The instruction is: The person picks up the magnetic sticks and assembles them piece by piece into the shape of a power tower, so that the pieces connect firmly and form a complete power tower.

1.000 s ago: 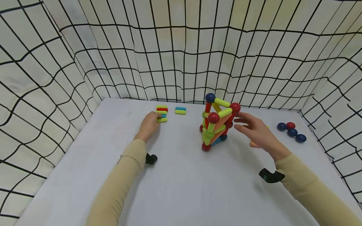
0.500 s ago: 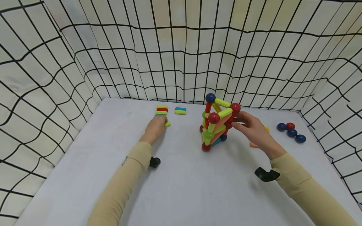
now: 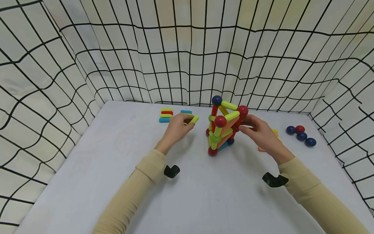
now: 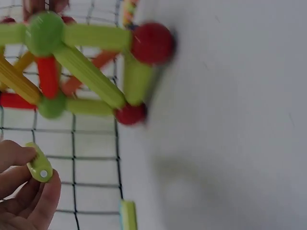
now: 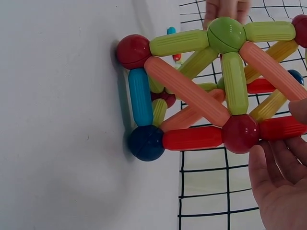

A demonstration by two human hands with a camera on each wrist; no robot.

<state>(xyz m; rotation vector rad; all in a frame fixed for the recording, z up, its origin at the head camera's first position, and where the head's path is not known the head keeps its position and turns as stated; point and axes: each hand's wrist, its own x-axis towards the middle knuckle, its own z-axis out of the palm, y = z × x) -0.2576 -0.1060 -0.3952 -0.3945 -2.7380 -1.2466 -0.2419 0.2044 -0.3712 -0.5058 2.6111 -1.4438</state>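
A tower of magnetic rods and balls [image 3: 217, 131] stands upright on the white table, built from yellow-green, red, orange, yellow and blue rods with red, green and dark blue balls. My left hand [image 3: 176, 130] pinches a yellow-green magnetic rod [image 3: 194, 119] above the table, just left of the tower and apart from it. In the left wrist view the rod [image 4: 39, 165] shows a pale round end. On the tower's right side, my right hand [image 3: 264, 136] grips it near a red ball [image 5: 241, 134], fingers partly behind a red rod [image 5: 283, 127].
Several stacked-looking rods [image 3: 166, 115] lie at the back left, with a blue rod [image 3: 186, 111] beside them. Dark blue balls [image 3: 302, 136] and a red ball [image 3: 300, 129] sit at the right. An orange rod [image 3: 261, 149] is partly hidden by my right hand. Black netting [image 3: 190, 52] surrounds the table.
My left hand has taken the yellow-green rod from the row at the back left, lifted it and moved right toward the tower. My right hand has closed in slightly on the tower's side.
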